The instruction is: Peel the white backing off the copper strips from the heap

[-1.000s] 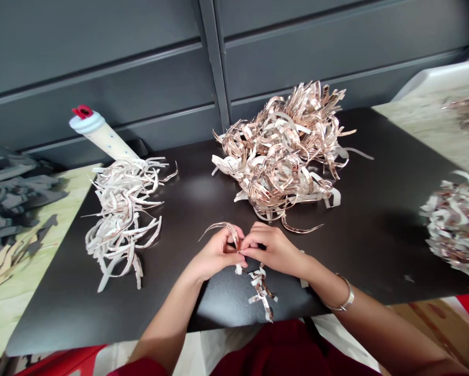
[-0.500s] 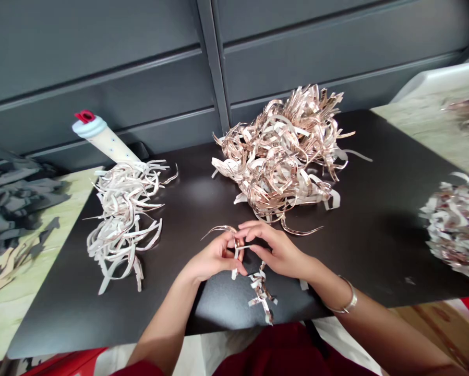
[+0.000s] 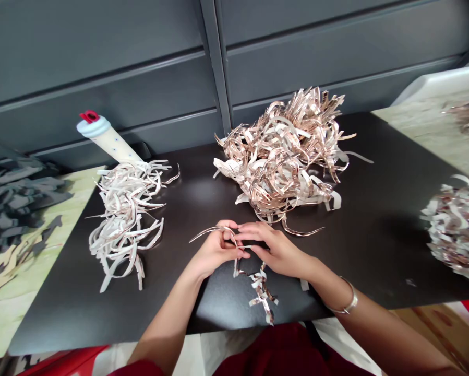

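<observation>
Both hands meet over the front middle of the black table (image 3: 226, 193). My left hand (image 3: 216, 250) pinches thin metallic rose-gold strips (image 3: 206, 231), whose loose ends curve out to the left. My right hand (image 3: 277, 248) is closed with its fingertips against the left fingers, on a narrow pale strip (image 3: 245, 246) that runs between the two hands. Below them hangs or lies a short chain of knotted white and rose-gold strips (image 3: 261, 287); its upper end goes up toward the hands, and the exact join is hidden by the fingers.
A large heap of rose-gold strips (image 3: 285, 156) lies behind my hands. To the left is a pile of pale strips (image 3: 127, 209) beside a white bottle with a red top (image 3: 109, 138). A bunch of knotted strips (image 3: 459, 230) sits at the right edge. Dark scraps (image 3: 19, 203) lie far left.
My left fingers have closed in nearer to the right fingertips. The rose-gold strip ends now reach further left, and the pale end under the left thumb hangs lower.
</observation>
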A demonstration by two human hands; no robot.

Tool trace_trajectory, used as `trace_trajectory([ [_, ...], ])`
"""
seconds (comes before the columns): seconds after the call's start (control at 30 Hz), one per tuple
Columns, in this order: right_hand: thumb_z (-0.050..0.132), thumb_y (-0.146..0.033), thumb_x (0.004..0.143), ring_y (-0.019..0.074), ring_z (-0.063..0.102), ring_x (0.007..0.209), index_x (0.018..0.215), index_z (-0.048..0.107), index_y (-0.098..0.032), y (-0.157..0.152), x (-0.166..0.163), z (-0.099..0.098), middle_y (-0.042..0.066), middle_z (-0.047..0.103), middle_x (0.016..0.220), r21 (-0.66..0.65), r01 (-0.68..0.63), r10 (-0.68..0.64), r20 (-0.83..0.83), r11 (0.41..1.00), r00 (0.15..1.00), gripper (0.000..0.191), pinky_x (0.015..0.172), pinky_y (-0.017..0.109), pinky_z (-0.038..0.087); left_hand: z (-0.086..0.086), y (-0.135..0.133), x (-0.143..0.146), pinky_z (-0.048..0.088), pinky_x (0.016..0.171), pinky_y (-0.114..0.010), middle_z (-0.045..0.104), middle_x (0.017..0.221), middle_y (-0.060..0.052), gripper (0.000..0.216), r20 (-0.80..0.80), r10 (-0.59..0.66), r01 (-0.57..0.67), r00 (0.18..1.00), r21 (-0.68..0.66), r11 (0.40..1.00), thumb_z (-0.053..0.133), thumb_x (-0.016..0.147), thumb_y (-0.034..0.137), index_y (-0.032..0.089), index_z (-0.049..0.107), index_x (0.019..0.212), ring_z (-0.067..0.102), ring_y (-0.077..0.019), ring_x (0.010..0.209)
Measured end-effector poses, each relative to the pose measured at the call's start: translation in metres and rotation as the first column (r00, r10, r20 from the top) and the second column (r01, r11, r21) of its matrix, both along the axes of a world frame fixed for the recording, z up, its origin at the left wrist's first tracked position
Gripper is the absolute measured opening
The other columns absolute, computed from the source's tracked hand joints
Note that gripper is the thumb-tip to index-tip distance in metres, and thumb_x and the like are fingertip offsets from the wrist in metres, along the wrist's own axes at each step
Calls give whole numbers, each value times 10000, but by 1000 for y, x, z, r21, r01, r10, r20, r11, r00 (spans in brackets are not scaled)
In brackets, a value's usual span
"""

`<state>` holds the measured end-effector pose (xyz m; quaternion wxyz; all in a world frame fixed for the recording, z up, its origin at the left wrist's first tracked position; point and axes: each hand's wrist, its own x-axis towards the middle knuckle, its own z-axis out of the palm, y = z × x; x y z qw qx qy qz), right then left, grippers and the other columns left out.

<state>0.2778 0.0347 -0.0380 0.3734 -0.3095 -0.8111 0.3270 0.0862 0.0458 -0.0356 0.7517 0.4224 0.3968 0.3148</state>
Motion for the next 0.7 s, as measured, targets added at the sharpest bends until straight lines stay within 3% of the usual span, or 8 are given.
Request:
trace_trajectory([
  [0.13, 416, -17, 860, 171, 583, 1161, 1302, 373, -220, 2, 7, 4, 72, 664, 1172, -204, -87, 68, -100, 975, 993, 487, 1020, 398, 427, 2, 2, -6, 532, 596, -229, 625, 719, 47, 554, 40, -58, 58, 998, 7, 998, 796, 642, 137, 190, 411, 1036, 714, -185, 665],
  [0.27, 424, -30, 862, 176, 589, 1158, 1304, 332, -213, 5, 15, 4, 91, 656, 1177, -315, -190, 125, -215, 930, 969, 487, 1037, 420, 412, 2, 4, -10, 503, 575, -215, 638, 711, 32, 498, 50, -154, 153, 987, 37, 988, 776, 683, 164, 181, 425, 1036, 715, -194, 667],
  [0.43, 483, -60, 855, 192, 582, 1164, 1226, 385, -219, 13, 30, 3, 85, 683, 1114, -365, -203, 105, -270, 909, 957, 415, 1044, 445, 393, 7, 6, -14, 473, 564, -206, 654, 687, -28, 350, 51, -313, 311, 949, 43, 950, 783, 683, 260, 126, 514, 862, 686, -169, 628],
  [0.53, 515, -74, 848, 193, 588, 1145, 1171, 402, -236, 16, 37, 4, 59, 704, 1046, -358, -199, 86, -308, 912, 947, 378, 1033, 449, 386, 10, 5, -17, 478, 581, -217, 648, 687, -30, 383, 85, -373, 374, 924, 7, 928, 792, 672, 276, 134, 506, 884, 687, -181, 651],
  [0.63, 520, -59, 833, 178, 611, 1085, 1177, 412, -240, 16, 35, 5, 50, 692, 1050, -351, -190, 87, -289, 917, 953, 403, 1023, 430, 384, 9, 3, -14, 502, 625, -245, 616, 692, 5, 410, 113, -329, 331, 938, -2, 944, 796, 668, 265, 154, 484, 910, 696, -189, 672],
  [0.7, 521, -48, 824, 168, 612, 1067, 1209, 416, -235, 14, 32, 6, 51, 682, 1059, -345, -196, 105, -264, 918, 959, 441, 1024, 413, 383, 6, 1, -9, 501, 598, -227, 586, 654, 25, 373, 79, -217, 216, 973, 16, 976, 800, 659, 278, 144, 491, 819, 684, -163, 616],
])
